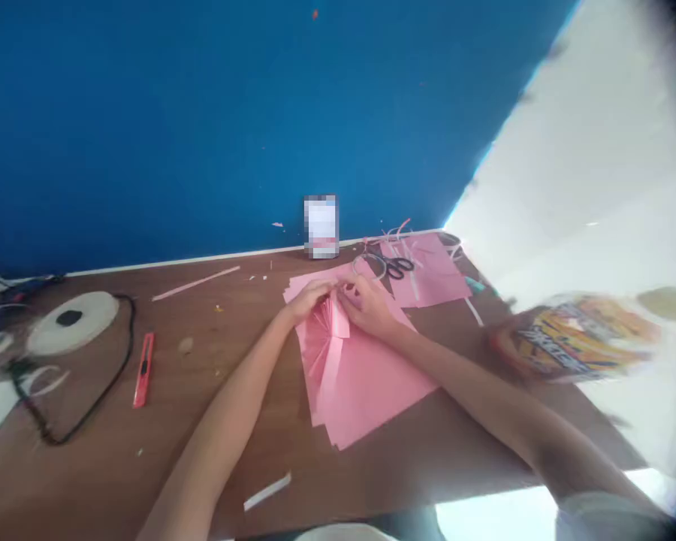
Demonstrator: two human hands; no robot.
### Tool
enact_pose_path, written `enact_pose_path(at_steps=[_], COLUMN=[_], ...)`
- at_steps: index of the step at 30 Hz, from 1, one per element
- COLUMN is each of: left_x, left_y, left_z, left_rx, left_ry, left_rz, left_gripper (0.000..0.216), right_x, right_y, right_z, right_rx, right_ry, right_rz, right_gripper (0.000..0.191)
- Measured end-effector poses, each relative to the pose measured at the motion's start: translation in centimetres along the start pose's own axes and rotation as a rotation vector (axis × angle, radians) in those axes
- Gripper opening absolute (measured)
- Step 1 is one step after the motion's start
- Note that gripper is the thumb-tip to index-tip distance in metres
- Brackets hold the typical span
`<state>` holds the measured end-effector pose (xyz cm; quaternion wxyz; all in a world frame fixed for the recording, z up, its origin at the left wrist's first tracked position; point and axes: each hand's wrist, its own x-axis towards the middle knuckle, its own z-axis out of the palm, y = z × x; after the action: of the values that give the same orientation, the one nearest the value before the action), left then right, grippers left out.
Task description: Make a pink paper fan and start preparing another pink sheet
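We hold a piece of folded paper (338, 324), pleated like a fan and pink, between our two hands at the middle of a brown table (203, 436). Our left hand (309, 299) is curled over its upper left side, and our right hand (370, 306) closes on its upper right, thumb and fingers drawn in; the fingertips of both nearly meet at the top end, though we cannot tell exactly how each one grips. From there the pleats hang toward us, spreading below our fingers and between our wrists. Beneath lies a stack of pink sheets (377, 391), its edges uneven, reaching under our right forearm. Just beyond our right hand we see a clear ring (362, 268) and dark-handled scissors (395, 273), with more pink paper (442, 278) beside them. A phone (321, 227), its screen blurred out, stands against the blue wall (203, 128) straight ahead of our hands. Left of our left forearm lies a red cutter (143, 370), with a thin pink strip (196, 283) farther off.
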<state>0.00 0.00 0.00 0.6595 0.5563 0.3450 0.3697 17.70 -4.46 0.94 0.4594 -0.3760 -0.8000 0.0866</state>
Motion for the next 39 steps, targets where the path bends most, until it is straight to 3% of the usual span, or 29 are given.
enact_pose_path(at_steps=[4,10,19,39], left_x=[-0.2,-0.3,-0.6,-0.8], left_y=[0.2,0.6,1.2,1.5], left_z=[-0.5,-0.4,0.0,0.6], left_rx=[0.038,0.135,0.161,0.171], left_ry=[0.064,-0.023,-0.082,0.006], left_rz=[-0.029,-0.016,-0.004,0.018], left_gripper=[0.022,0.023,0.029,0.025], right_x=[0.3,-0.1,-0.3,-0.4], right_y=[0.7,0.7,0.7,0.9], right_z=[-0.2,-0.1,0.1,0.2], right_rx=[-0.055,-0.126,-0.149,-0.122], right_ry=[-0.083,-0.048,-0.012,-0.006], right_rz=[-0.116,-0.196,-0.183,-0.165], right_gripper=[0.02,0.022,0.017,0.016])
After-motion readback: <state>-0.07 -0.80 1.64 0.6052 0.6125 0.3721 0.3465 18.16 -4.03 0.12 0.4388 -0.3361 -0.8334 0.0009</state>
